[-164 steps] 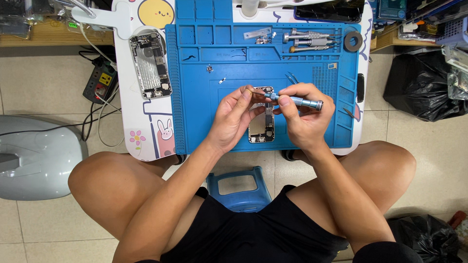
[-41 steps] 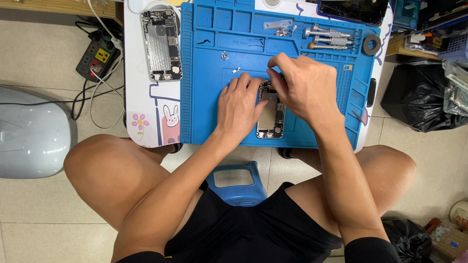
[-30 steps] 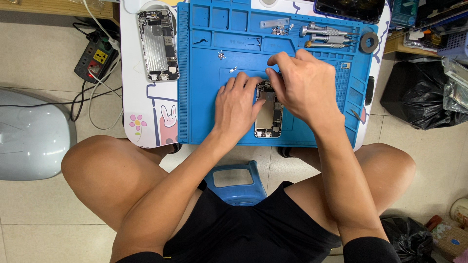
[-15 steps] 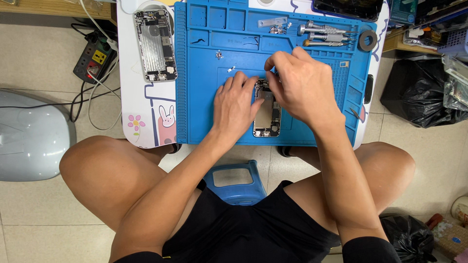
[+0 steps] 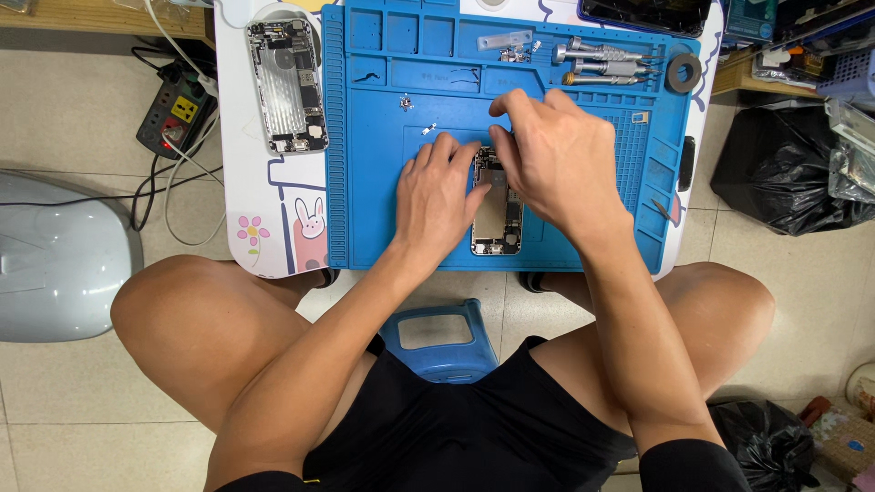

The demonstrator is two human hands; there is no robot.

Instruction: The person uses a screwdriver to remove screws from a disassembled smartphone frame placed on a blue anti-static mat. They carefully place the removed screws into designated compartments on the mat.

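An opened phone body [image 5: 497, 211] with its inner parts showing lies on a blue repair mat [image 5: 383, 182]. My left hand [image 5: 436, 196] rests flat against the phone's left side, steadying it. Over the phone's upper end lies my right hand [image 5: 556, 155], fingers curled down onto it; whatever the fingertips pinch is hidden. A second opened phone body [image 5: 288, 84] lies to the left on the white table [image 5: 260, 196].
Several screwdrivers [image 5: 602, 64] and a black ring [image 5: 684, 73] lie at the mat's top right, with small loose parts [image 5: 406, 103] on the mat. A power strip [image 5: 178, 114] and a grey case [image 5: 55, 255] sit on the floor left; black bags [image 5: 784, 173] stand right. A blue stool [image 5: 442, 337] is under me.
The blue-handled screwdriver held in my right hand earlier is no longer in view. Both hands have stayed on the phone over the last second, barely shifting.
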